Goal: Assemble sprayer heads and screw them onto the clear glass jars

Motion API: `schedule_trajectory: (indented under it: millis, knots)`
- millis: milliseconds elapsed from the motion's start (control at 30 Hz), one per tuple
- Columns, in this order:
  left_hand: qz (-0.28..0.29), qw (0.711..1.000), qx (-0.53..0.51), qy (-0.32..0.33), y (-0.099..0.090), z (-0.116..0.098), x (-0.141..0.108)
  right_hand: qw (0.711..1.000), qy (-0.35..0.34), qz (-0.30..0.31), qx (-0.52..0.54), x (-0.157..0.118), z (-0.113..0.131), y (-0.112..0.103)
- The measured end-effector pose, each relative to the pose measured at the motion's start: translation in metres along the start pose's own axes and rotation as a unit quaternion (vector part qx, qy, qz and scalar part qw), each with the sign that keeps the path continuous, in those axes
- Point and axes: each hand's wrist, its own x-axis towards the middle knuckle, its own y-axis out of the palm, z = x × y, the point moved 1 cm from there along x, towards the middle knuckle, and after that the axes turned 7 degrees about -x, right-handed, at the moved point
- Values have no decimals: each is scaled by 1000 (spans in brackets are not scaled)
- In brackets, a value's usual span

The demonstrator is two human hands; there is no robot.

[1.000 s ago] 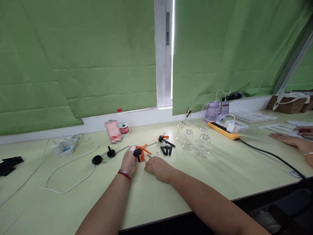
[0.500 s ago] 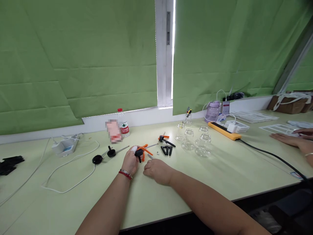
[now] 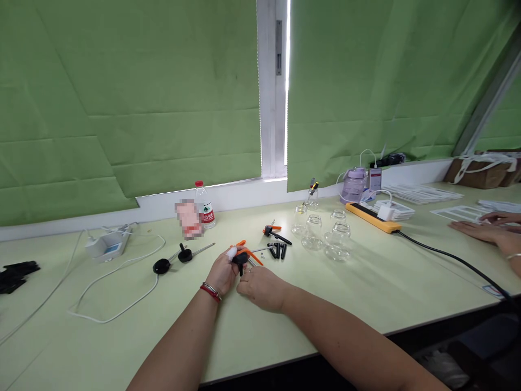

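Note:
My left hand (image 3: 223, 272), with white wrapping on its thumb, is closed around a black round lid piece (image 3: 240, 258). Orange arms (image 3: 253, 255) and a thin metal rod stick out from that piece. My right hand (image 3: 260, 287) is curled, its fingertips pinched right beside the black piece; what they hold is hidden. A short silver shaft shows just above those fingers. Beyond my hands lie several short black tubes (image 3: 284, 251) with tiny metal bits near them. A similar black-and-orange assembly (image 3: 277, 234) rests behind the tubes.
Several clear glass jars (image 3: 312, 239) stand to the right. Two black lids with rods (image 3: 161, 266) lie at left beside a white cable. A water bottle (image 3: 207, 209), a yellow power strip (image 3: 372, 218) and a purple jug (image 3: 353, 185) are farther back. Another person's hands (image 3: 484, 229) work at far right.
My left hand has shifted slightly right and turned the black piece, bringing it against my right fingertips. Its orange arms have swung round. My right hand has barely moved.

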Motion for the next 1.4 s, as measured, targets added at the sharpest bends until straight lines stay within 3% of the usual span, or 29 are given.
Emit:
schedule_trajectory:
  millis: [333, 667, 833, 1000, 1267, 1400]
  knots:
    - [44, 997, -1, -64, -1, 4, -3, 998, 27, -54, 23, 1, -2, 2]
    - [73, 995, -10, -67, -1, 6, -2, 972, 96, -204, 69, -1, -7, 3]
    - [73, 996, -30, -44, -2, 13, 1, 924, 141, -301, 189, -7, -16, -5]
    - [93, 993, -23, -67, 1, 18, -1, 851, 216, -373, 301, -13, -27, -10]
    - [131, 985, 6, -114, 16, 21, -12, 736, 270, -401, 474, -13, -41, 6]
    - [143, 982, 11, -123, 21, 22, -15, 703, 271, -401, 522, -12, -41, 7]
